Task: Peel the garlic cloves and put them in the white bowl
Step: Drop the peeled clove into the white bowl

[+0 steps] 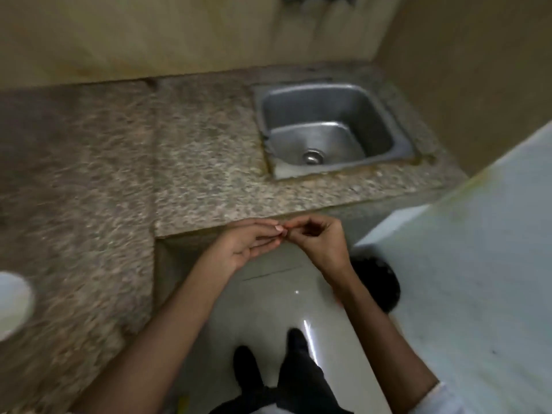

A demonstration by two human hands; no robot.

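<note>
Peeling: I watched two hands meet just off the front edge of the counter (194, 174), above the floor (268, 297), with one small pale garlic clove (279, 229) between their fingertips.
Clove position: it was in the air at the fingertips, well apart from the white bowl (13, 303), which sat on the counter at the far left. Blur hid how much skin it carried.
Handling: I judged the clove light and firm, slick once bare, with a papery skin that tears easily. It seemed best pinched by its ends, with the skin lifted from the tip.
Left grip: the left hand (248, 246) lay palm up with its fingers nearly straight, the thumb and fingertips closed on the clove.
Right grip: the right hand (319, 240) was curled, its thumb and forefinger nipping the clove's other end. I saw nothing else in it.
Surroundings: a steel sink (373, 115) was set into the counter beyond the hands, and a black bin (379, 282) stood by the right forearm.
</note>
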